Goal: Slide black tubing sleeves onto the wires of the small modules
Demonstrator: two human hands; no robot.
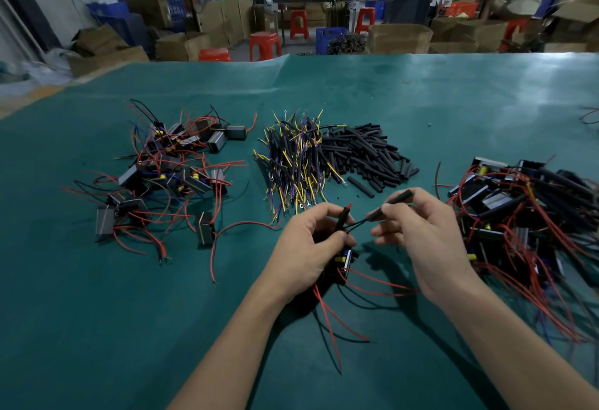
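My left hand (pixel 304 247) grips a small black module (pixel 346 259) and pinches its wires, one of which carries a black sleeve (pixel 341 220) with a red tip sticking out. My right hand (pixel 421 234) pinches another black tubing sleeve (pixel 393 203) between thumb and fingers, and a thin black wire runs from the left hand into its near end. Red wires (pixel 363 283) trail from the module down onto the green mat. A heap of loose black sleeves (pixel 366 153) lies just beyond my hands.
A pile of modules with bare red wires (pixel 168 176) lies to the left. Yellow and purple sleeved wires (pixel 291 163) lie in the middle. Modules with black sleeves (pixel 525 215) are heaped on the right. The green mat (pixel 129 328) covers the table; stools and boxes stand behind.
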